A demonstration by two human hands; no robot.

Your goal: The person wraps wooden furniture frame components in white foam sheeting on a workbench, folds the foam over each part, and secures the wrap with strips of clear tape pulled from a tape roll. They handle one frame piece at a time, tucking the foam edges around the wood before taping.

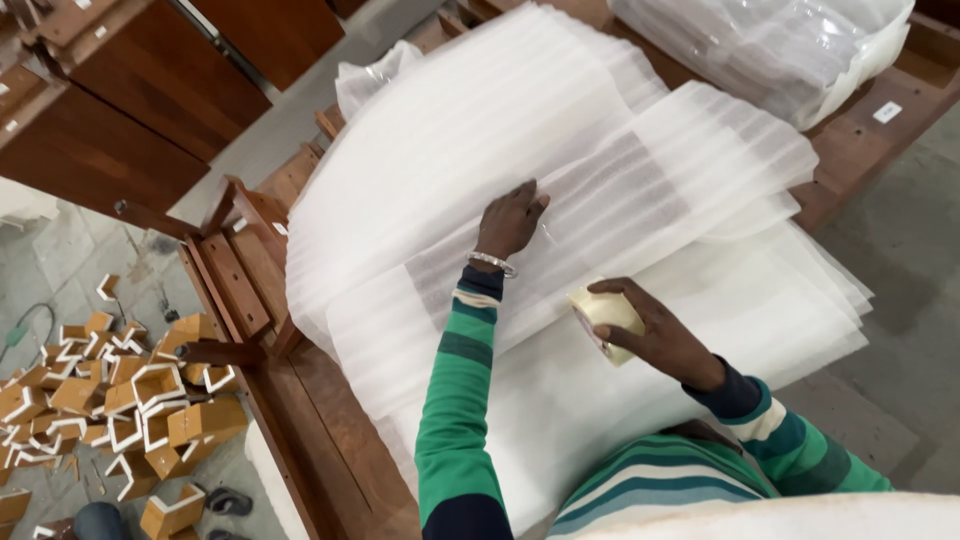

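Wooden bench (pixel 330 420) under foam sheets (pixel 480 150) overhanging its edge, left hand (pixel 510 222) flat, right hand (pixel 655 335) grip around tape roll (pixel 603 318)

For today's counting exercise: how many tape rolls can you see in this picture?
1. The tape roll is in the right hand, above the foam sheets. Others may lie hidden under the sheets.

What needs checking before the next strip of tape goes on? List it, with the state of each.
1. Left hand pressing flat on the folded foam sheet: ok.
2. Tape roll gripped in right hand: ok.
3. Free tape end found: cannot tell.
4. Foam flap lying flat under the palm: ok.
5. Foam stack edges squared: not ok, fanned out.
6. Wooden piece inside fully covered: cannot tell.
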